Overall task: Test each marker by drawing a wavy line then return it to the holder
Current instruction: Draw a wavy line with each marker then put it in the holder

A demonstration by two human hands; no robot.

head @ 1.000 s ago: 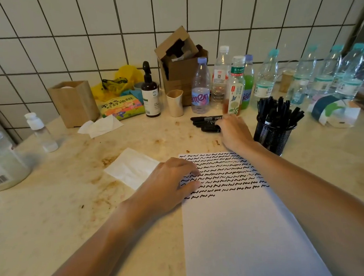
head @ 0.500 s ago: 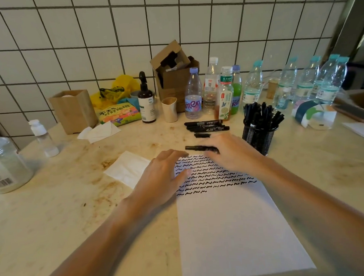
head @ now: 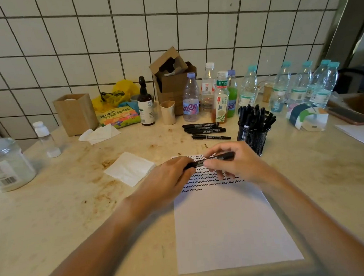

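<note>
A black marker lies level above the top of the white sheet, held by both hands. My left hand grips its left end and my right hand pinches its right part. Rows of black wavy lines cover the sheet's top. Several loose black markers lie on the counter behind the sheet. A black mesh holder full of markers stands at the sheet's upper right.
Bottles and a cardboard box line the tiled wall. A paper cup, a pump bottle, a wooden box, tissues and a glass jar stand at the left. A tape roll sits at the right.
My right hand picked one marker from the loose pile and brought it back over the sheet. My left hand lifted off the paper and took hold of the marker's left end.
</note>
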